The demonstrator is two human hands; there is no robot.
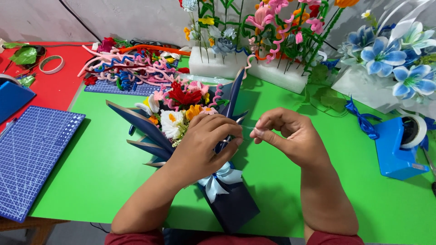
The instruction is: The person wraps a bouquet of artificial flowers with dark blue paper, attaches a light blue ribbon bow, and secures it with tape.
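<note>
Two white foam blocks (277, 72) stand at the back of the green table (113, 172), each stuck with pipe-cleaner flowers in pink, yellow and orange; a third white block (363, 88) at the far right carries blue and white blooms (386, 54). Just below it a blue tape dispenser (397, 147) sits near the right edge, with a blue ribbon (361, 120) lying beside it. A blue cutting mat (32, 154) rests at the left, half over the edge of the green top, and a second mat (113, 87) farther back holds a heap of curled pipe cleaners (127, 63). The table beyond is red (50, 90), with a roll of tape (51, 64) and green leaves (25, 55) on it; a pale wall closes the back. The bouquet (181, 113), wrapped in navy paper with a pale blue bow (220, 179), lies on the green top, flowers pointing away. The left hand (204, 145) lies over the wrap's middle, fingers curled around a navy fold near the flowers. The right hand (288, 136) hovers just to the right of the bouquet, thumb and forefinger pinched on a thin clear strip (249, 129) running to the left fingertips.
</note>
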